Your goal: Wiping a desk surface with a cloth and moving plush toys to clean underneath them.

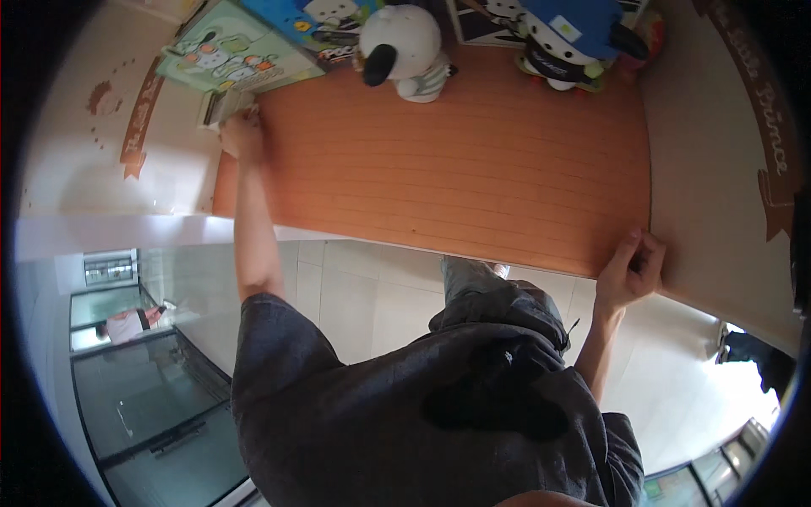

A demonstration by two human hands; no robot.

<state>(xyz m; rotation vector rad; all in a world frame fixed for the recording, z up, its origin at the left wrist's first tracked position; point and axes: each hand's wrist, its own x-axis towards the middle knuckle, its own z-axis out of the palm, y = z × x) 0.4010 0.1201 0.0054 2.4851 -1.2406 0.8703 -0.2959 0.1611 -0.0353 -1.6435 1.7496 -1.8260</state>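
At the far left corner of the wood-patterned shelf board (439,169), my left hand (242,135) reaches in with its fingers closed on a small pale, layered block (221,108), whose kind I cannot make out. This block stands against the left side panel, just below a green picture box (241,55). My right hand (629,269) is at the board's front right corner, beside the right side panel (718,169). Its thumb and fingers are curled together; whatever they hold, if anything, is hidden.
Along the back stand a white dog figure with black ears (410,51), a figure in a blue cap (566,42) and a blue picture box (296,21). Below the shelf lies a pale tiled floor (355,287). Another person (127,325) is far off at left, near glass doors (152,406).
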